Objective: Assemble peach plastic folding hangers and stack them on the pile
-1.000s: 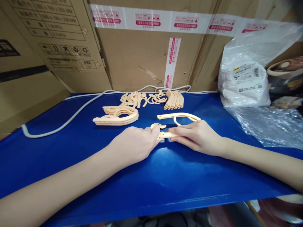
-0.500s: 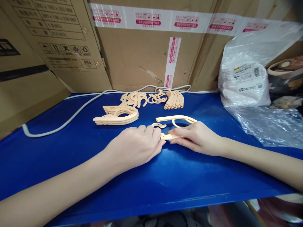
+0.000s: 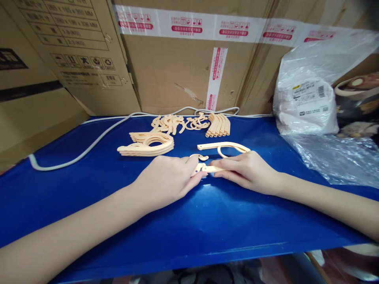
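Jutting leftward from the right grip [image 3: 248, 170] is a cream bar [image 3: 211, 169].

small piece [image 3: 197, 169] mostly hidden in left hand [image 3: 167, 177], strip [image 3: 211, 169] running out of sight under right hand [image 3: 251, 170], left forearm [image 3: 89, 225] cut off by left and bottom edges, label [image 3: 311, 97] print too small to read, clutter [image 3: 219, 275] cropped below

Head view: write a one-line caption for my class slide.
Left hand holding a small cream piece at the end of a cream bar in the right hand, over a blue table.
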Tool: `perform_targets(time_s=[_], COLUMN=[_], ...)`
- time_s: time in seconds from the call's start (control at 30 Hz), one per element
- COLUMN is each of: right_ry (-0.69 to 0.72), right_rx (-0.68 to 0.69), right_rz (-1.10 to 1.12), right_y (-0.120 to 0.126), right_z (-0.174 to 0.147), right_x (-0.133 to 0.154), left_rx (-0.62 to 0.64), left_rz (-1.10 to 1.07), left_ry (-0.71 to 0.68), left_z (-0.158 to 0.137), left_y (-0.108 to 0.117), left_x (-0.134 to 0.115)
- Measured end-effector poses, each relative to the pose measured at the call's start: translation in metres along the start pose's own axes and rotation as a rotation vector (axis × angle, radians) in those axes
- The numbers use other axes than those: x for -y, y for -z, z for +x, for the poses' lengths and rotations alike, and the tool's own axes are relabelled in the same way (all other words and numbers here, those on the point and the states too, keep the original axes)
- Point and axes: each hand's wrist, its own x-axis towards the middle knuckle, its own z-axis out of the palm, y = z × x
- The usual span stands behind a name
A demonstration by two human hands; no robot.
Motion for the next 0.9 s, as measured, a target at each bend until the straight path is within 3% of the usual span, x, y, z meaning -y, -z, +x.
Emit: perform_targets(time_s=[0.33,0.47,0.7,0.9], right_ry=[0.026,0.008,-0.011,0.011], right_rx=[-0.039,-0.018,0.017,-0.003], right_rz=[-0.035,-0.022,0.007,-0.009], right_y=[-0.001,-0.001,-0.001,-0.002], right_z=[0.0,0.0,0.0,-0.001], right_x=[0.0,0.001,0.0,-0.002], left_rx=[0.193,0.176,0.035,0.147], left_rz=[-0.106,-0.034,0.096,0.01], left_ry=[0.108,0.078,-0.031,0.045], left_z=[0.003,0.002,-0.001,0.001], left_y=[0.008,0.003,-0.003,0.0], left_x=[-0.005,-0.005,-0.003,-0.004])
